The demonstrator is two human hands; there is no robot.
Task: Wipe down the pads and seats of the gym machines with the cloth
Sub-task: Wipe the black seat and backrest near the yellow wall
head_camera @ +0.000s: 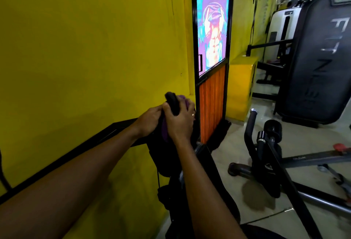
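Both left hand [150, 120] and right hand [180, 122] seemingly grip purple cloth [165, 131].

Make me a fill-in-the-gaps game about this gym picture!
1. The cloth gripped by the left hand and right hand is ____.
2. The wall is painted ____.
3. The ring sits on the ____ hand.
4. The door's bottom panel is ____.
Missing words: purple, yellow, right, orange.

Bare left forearm [85, 164], bare right forearm [201, 181], thin pale ring [193, 114] on a right grip [180, 124] finger
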